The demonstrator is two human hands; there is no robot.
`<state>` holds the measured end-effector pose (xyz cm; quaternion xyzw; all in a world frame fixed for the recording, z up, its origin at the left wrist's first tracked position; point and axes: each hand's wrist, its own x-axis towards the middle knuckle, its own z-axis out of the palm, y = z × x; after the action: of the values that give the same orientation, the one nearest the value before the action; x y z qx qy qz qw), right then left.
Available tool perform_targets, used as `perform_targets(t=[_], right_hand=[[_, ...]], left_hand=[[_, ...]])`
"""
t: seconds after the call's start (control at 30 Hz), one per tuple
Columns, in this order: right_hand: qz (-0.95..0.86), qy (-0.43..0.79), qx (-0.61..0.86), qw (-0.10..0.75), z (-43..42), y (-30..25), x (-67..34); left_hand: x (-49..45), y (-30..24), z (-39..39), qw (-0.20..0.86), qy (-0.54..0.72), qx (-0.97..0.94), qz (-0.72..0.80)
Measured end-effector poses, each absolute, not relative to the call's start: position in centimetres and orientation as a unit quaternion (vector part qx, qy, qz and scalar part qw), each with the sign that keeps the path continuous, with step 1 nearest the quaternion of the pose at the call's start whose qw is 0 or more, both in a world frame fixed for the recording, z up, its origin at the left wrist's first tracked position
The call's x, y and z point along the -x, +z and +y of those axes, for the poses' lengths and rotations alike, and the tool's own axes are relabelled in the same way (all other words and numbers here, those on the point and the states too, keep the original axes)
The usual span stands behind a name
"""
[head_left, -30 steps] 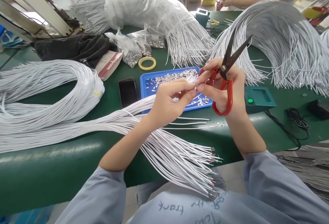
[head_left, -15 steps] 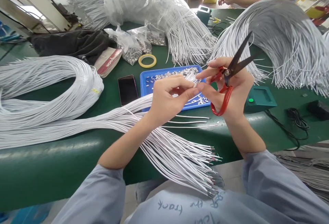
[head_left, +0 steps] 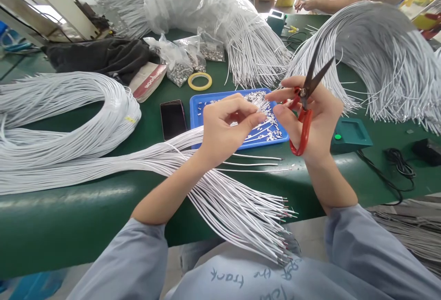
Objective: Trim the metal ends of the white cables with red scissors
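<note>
My left hand is closed in a pinch on the end of a thin white wire, just above the blue tray of small metal terminals. My right hand grips red-handled scissors, whose black blades are slightly apart and point up and away. Its thumb and forefinger reach toward my left fingertips. A long bundle of white wires runs under my left wrist and over the front edge of the green table.
A black phone, a roll of yellow tape and bags of metal parts lie behind the tray. Big coils of white wire lie left, back and right. A green box with a button sits right. Another person's hands work far back.
The scissors have tilted back toward upright and their blades have closed a little. My right fingertips have drawn slightly away from my left pinch. My left hand stays over the tray.
</note>
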<state>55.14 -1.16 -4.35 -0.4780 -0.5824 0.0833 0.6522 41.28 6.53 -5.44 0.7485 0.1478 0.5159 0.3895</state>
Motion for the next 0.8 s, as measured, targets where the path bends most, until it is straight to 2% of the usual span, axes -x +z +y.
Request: perform_targets(t=[0.17, 0.43, 0.8], right_hand=[[-0.619, 0.065, 0.532, 0.574, -1.4, -4.3, -55.3], [-0.675, -0.015, 0.572, 0.466, -1.5, -4.4, -55.1], [-0.683, -0.004, 0.579, 0.446, -1.4, -4.2, -55.4]], left_hand=[[-41.2, -5.3, 6.7, 0.354, 0.538, -0.745, 0.172], [-41.5, -5.9, 7.5, 0.354, 0.593, -0.714, 0.118], [-41.4, -6.0, 7.3, 0.355, 0.58, -0.724, 0.114]])
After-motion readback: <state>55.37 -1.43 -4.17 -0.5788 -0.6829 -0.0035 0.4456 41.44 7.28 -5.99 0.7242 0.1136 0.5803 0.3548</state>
